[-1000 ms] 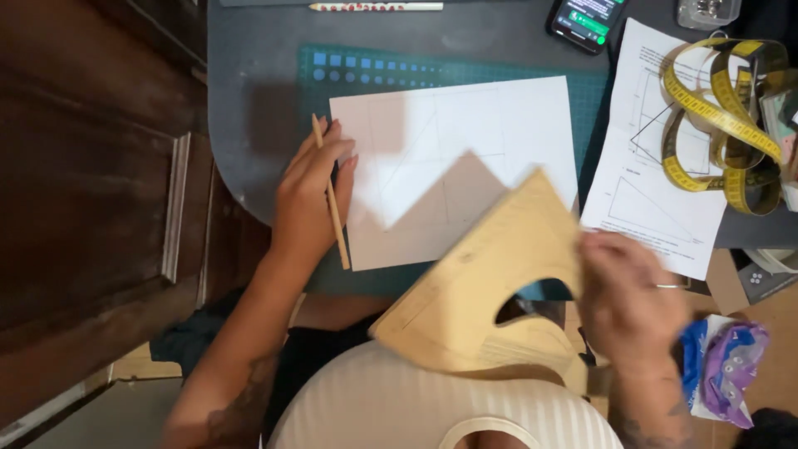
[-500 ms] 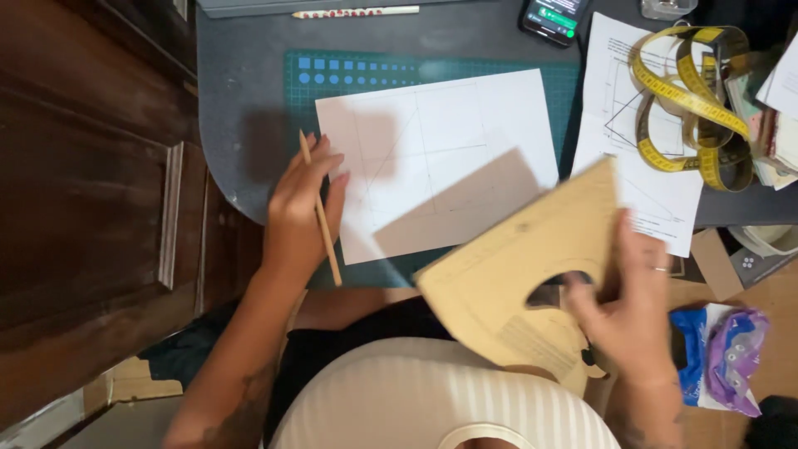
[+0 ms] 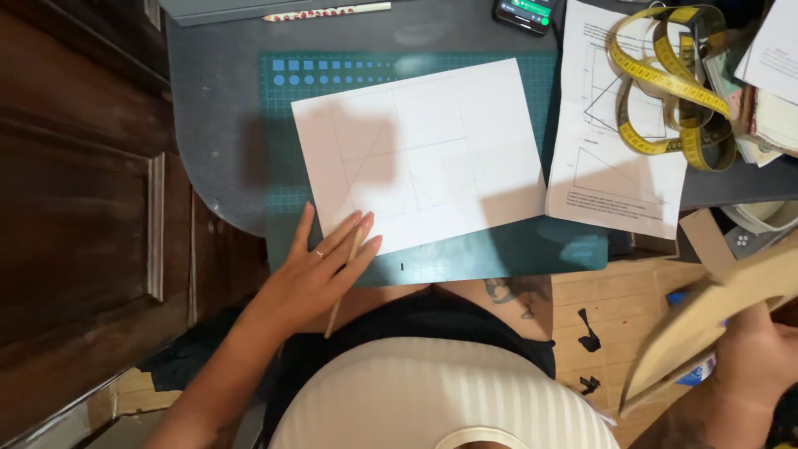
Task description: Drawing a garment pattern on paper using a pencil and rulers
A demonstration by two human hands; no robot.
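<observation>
A white sheet with faint pencil lines lies on a teal cutting mat on the dark desk. My left hand rests flat at the sheet's lower left corner, with a wooden pencil held between its fingers. My right hand is low at the right, off the desk, and grips a large tan curved ruler that points down and left.
A printed instruction sheet lies to the right with a yellow tape measure coiled on it. A phone and a patterned pencil sit at the desk's far edge. Papers pile up at the right. A dark wooden panel stands on the left.
My right hand has carried the curved ruler off the sheet, down and to the right past the desk edge. My left hand slid down to the sheet's lower corner.
</observation>
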